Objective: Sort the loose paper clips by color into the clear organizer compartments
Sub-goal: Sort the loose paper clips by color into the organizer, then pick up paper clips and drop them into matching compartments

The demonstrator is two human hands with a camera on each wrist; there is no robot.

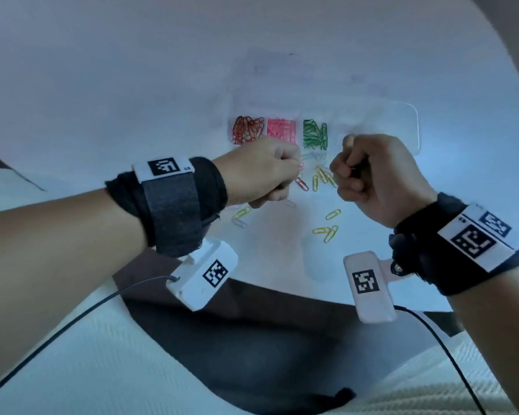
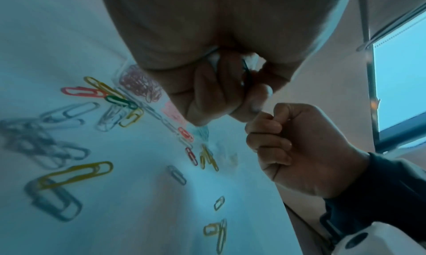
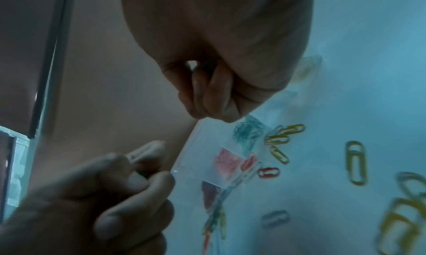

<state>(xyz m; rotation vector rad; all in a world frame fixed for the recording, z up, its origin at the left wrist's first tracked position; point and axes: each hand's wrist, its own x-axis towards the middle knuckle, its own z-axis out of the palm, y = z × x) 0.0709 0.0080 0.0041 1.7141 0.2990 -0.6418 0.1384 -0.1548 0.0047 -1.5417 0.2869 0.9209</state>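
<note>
Wristbands (image 1: 174, 202) with printed markers are sitting nearest to us, one on each forearm, with white camera housings (image 1: 203, 278) hanging under them and dark cables trailing off. Just beyond, we are seeing our left hand (image 1: 259, 172) curled into a fist above the white table (image 1: 102, 85); in the left wrist view its fingers (image 2: 207, 94) are closing round a dark green clip (image 2: 246, 74). Our right hand (image 1: 372, 175) is curled as well, close beside the left; whether it is gripping anything we cannot tell, though a thin dark line is showing between its fingers. Under and between the hands, loose paper clips are lying scattered: yellow ones (image 1: 327, 232), a red one (image 1: 301, 184) and several pale ones. Farther off, the clear organizer (image 1: 414, 124) is resting on the table, with red clips (image 1: 247, 130) filling its leftmost compartment, pink clips (image 1: 281, 130) the next, and green clips (image 1: 314, 134) the third.
</note>
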